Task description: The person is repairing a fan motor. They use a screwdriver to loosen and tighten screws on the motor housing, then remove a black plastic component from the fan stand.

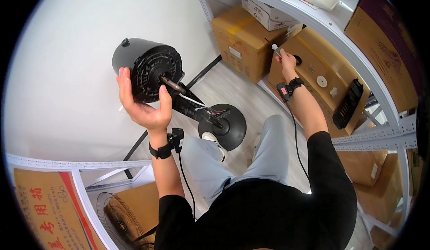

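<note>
My left hand [145, 108] cups the near, lower edge of a fan motor head [148, 64], fingers along its side and thumb near the shaft. The head has a grey rounded housing and a black ribbed face. A bare metal shaft [172, 84] sticks out of its middle. Below it, a black stand neck [188, 108] with loose wires runs down to a round black base [230, 124] on the floor. My right hand [286, 61] reaches out over an open cardboard box on the shelf, closed around a small grey piece with a white end [274, 47]; its exact kind is unclear.
In the cardboard box [309, 39] lie a white disc [321, 81], small loose parts and a slotted black plastic cover [348, 104]. A closed carton [244, 39] stands beside it. White shelving [394, 133] curves round the right. A wire fan guard [118, 218] sits lower left.
</note>
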The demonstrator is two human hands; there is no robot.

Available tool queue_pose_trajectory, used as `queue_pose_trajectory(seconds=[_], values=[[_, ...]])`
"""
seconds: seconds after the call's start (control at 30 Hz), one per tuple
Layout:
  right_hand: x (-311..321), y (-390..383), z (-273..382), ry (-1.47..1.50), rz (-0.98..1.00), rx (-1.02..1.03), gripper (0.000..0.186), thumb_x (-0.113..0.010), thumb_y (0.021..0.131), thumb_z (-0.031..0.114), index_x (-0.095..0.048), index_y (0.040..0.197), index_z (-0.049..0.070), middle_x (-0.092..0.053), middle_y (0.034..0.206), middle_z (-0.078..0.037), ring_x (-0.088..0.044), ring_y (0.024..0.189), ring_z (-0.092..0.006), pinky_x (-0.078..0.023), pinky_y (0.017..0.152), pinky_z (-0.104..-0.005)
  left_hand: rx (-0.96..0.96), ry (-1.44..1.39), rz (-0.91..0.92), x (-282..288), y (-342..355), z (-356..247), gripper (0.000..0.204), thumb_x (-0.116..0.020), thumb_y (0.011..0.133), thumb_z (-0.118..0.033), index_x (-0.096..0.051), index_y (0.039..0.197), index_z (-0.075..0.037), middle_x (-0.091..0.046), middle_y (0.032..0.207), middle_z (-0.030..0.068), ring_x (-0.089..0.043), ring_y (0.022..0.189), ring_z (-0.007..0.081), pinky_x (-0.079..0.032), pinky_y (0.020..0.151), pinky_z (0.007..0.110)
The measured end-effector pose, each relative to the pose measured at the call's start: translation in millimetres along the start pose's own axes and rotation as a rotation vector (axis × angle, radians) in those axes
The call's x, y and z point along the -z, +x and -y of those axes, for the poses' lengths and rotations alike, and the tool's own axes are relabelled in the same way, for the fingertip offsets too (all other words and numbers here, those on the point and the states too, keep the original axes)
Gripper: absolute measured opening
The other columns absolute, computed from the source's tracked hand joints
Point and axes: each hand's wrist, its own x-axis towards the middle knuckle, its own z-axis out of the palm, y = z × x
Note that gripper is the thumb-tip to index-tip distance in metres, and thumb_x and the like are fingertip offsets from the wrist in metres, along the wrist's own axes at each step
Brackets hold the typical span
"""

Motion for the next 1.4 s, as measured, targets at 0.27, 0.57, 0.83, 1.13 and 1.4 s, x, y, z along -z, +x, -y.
queue_pose_trajectory(seconds=[0.27, 0.57, 0.83, 1.13, 1.4], values=[[-54, 32, -29, 0.071, -0.074, -0.067, 0.033, -0.065, 0.097, 0.027, -0.069, 0.100, -0.005, -0.068, 0.075, -0.007, -0.064, 0.059, -0.0108, -0.052, 0.054, -0.0217, -0.073, 0.061, 0.038, 4, -1, 4, 0.074, -0.067, 0.078, -0.003, -0.030, 0.141, 0.005, -0.040, 0.145, 0.0282, -0.040, 0.137, 0.0403, -0.032, 0.117, 0.051], [-41, 39, -34, 0.078, -0.068, 0.014, 0.035, -0.064, 0.097, 0.027, -0.068, 0.108, -0.006, -0.068, 0.079, -0.007, -0.065, 0.063, -0.0117, -0.052, 0.056, -0.0220, -0.084, 0.032, -0.040, -8, -6, 6, 0.071, -0.066, 0.077, -0.010, -0.035, 0.140, 0.000, -0.047, 0.140, 0.0270, -0.045, 0.132, 0.0441, -0.021, 0.117, 0.062], [-4, -56, 20, 0.099, 0.175, 0.110, 0.037, -0.063, 0.098, 0.027, -0.065, 0.118, -0.004, -0.069, 0.086, -0.006, -0.063, 0.068, -0.0088, -0.047, 0.056, -0.0210, -0.078, 0.046, -0.025, -6, -11, 7, 0.069, -0.065, 0.077, -0.008, -0.037, 0.140, -0.001, -0.045, 0.144, 0.0271, -0.039, 0.138, 0.0453, -0.018, 0.117, 0.062], [69, -209, 125, 0.105, 0.646, 0.139, 0.037, -0.056, 0.100, 0.025, -0.062, 0.125, -0.003, -0.070, 0.091, -0.005, -0.055, 0.061, -0.0019, -0.037, 0.047, -0.0148, 0.042, 0.209, -0.146, -1, -54, -23, 0.060, -0.072, 0.081, -0.009, -0.048, 0.135, -0.001, -0.045, 0.141, 0.0257, -0.047, 0.127, 0.0397, -0.038, 0.107, 0.048], [77, -290, 149, 0.130, 0.965, 0.078, 0.041, -0.061, 0.097, 0.026, -0.062, 0.123, -0.005, -0.070, 0.097, -0.011, -0.056, 0.064, -0.0032, -0.036, 0.047, -0.0149, 0.627, -0.597, 0.022, -16, -92, -69, 0.048, -0.055, 0.101, -0.012, -0.038, 0.143, 0.003, -0.050, 0.136, 0.0201, -0.064, 0.100, 0.0227, -0.053, 0.084, 0.032]])
